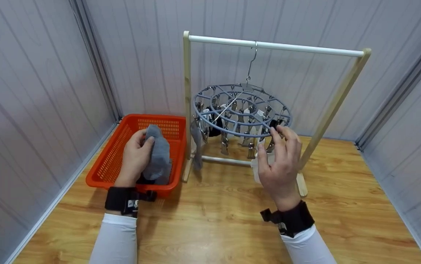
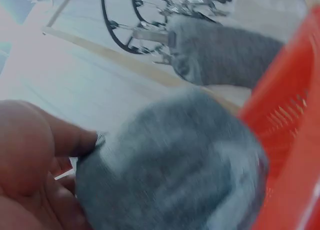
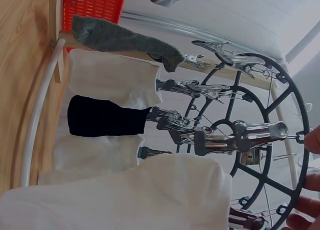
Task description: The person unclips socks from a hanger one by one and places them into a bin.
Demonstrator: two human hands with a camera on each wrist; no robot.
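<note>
Gripping one grey sock point(image 1: 158, 154) over the orange basket point(image 1: 116, 157) at left, the left hand point(image 1: 135, 157) curls its fingers round it. The right hand point(image 1: 280, 161), fingers loosely spread, touches the round clip hanger point(image 1: 241, 110)'s near rim; one white sock point(image 3: 120, 200) hangs just below.

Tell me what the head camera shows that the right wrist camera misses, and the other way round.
Only the head view shows the left hand gripping a grey sock over the orange plastic basket. Only the right wrist view shows the black sock and white socks clipped up, close in. Both show the round grey clip hanger and right hand.
</note>
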